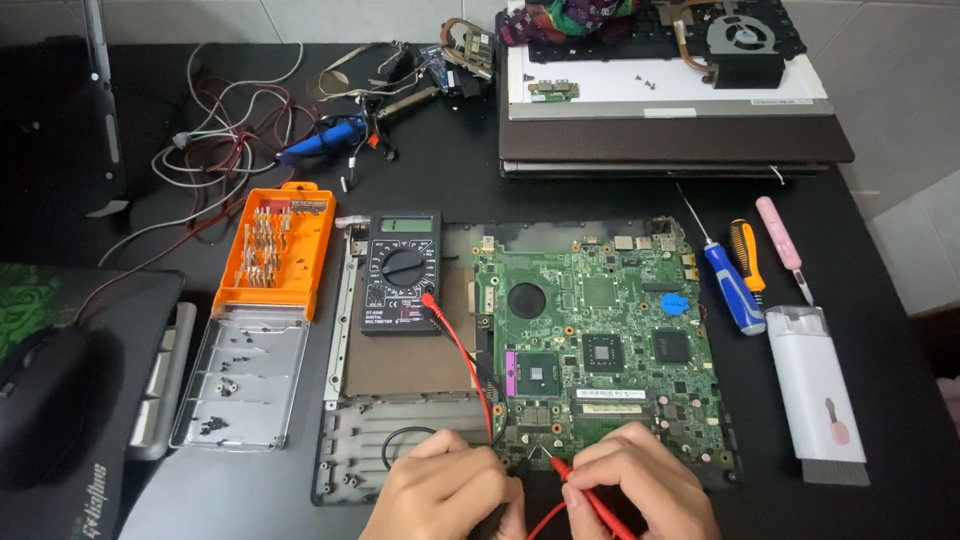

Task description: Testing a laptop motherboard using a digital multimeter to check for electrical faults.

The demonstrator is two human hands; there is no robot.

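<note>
Probing the laptop motherboard (600,345) at its near edge, both hands down.
Right hand (640,490) pinched shut on red probe (590,500), tip touching board. Left hand (445,490) curled closed beside it; black probe not clearly visible, can't tell what it grips. Red lead (460,350) runs back to digital multimeter (402,272), left of board on the black desk (450,170).

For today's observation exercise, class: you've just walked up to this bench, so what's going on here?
A person is probing a green laptop circuit board with multimeter leads. The right hand holds the red probe, its tip on the board's near edge; the left hand rests beside it, its probe mostly hidden. The black multimeter sits to the board's left, next to an orange screwdriver bit set. Screwdrivers lie to the board's right.
</note>
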